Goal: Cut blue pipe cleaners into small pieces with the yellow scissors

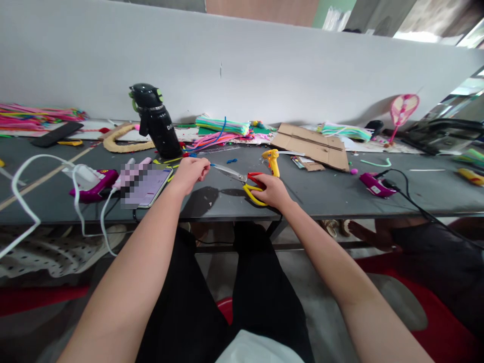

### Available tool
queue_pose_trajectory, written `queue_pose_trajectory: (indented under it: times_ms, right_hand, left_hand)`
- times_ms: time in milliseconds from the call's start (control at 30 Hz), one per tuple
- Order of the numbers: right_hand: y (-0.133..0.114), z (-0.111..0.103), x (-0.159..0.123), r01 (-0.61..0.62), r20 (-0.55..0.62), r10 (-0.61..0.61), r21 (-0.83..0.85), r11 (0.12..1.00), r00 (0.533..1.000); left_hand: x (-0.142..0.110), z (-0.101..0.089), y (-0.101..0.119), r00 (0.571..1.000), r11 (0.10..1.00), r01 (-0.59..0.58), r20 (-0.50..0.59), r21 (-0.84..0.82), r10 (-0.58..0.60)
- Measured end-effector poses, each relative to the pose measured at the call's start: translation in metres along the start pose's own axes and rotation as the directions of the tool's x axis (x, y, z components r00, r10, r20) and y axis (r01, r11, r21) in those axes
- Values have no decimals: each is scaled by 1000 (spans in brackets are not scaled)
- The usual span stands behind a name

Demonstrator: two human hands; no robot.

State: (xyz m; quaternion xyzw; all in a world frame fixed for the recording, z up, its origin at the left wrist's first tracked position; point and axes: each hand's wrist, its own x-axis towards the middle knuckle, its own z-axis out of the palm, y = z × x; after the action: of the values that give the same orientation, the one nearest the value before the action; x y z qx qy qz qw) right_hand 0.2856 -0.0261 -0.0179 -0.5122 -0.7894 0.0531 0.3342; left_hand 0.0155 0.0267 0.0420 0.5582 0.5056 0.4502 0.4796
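Observation:
My right hand (273,190) is wrapped round the red and yellow handles of a pair of scissors (231,172). The blades point left, with their tips close to my left hand (192,174). The fingers of that hand are closed in a pinch. A short end of blue pipe cleaner (212,165) shows between its fingertips and the scissor tips; the rest is hidden. Small blue pipe cleaner pieces (232,161) lie on the table just beyond the blades. A yellow glue gun (273,160) rests behind my right hand.
A black bottle (161,126) stands behind my left hand. Left of it are a phone (155,187), a purple power socket (99,185) and white cables. Cardboard (312,143) and pipe cleaner bundles (223,124) lie along the partition. Another purple socket (378,185) is at right, near a seated person.

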Motion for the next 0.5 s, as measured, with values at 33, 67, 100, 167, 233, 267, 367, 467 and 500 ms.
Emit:
queue_pose_trajectory:
  times_ms: [33, 67, 100, 167, 233, 267, 367, 467, 500]
  right_hand:
    - [0, 0, 0, 1, 2, -1, 5, 1000, 1000]
    - [0, 0, 0, 1, 2, -1, 10, 1000, 1000]
    - [1, 1, 0, 0, 1, 0, 16, 1000, 1000]
    - [1, 1, 0, -3, 2, 3, 26, 1000, 1000]
    - [2, 1, 0, -3, 5, 3, 34, 999, 1000]
    - [2, 1, 0, -2, 6, 2, 37, 999, 1000]
    - [3, 2, 0, 1, 12, -1, 41, 999, 1000]
    - [4, 2, 1, 0, 20, -1, 41, 999, 1000]
    - [4, 2, 1, -2, 21, 1, 41, 999, 1000]
  left_hand:
    - [0, 0, 0, 1000, 1000, -5, 6, 1, 5]
    - [0, 0, 0, 1000, 1000, -7, 11, 1, 7]
    - [1, 0, -1, 1000, 1000, -8, 15, 1, 8]
    - [1, -1, -2, 1000, 1000, -8, 24, -1, 8]
    - [2, -1, -2, 999, 1000, -9, 34, -6, 10]
    - [2, -1, -3, 999, 1000, -9, 38, -9, 9]
    - [3, -1, -3, 999, 1000, 1, 44, -13, 0]
    - [3, -1, -3, 999, 1000, 11, 47, -11, -10]
    - [2, -1, -3, 999, 1000, 9, 48, -9, -9]
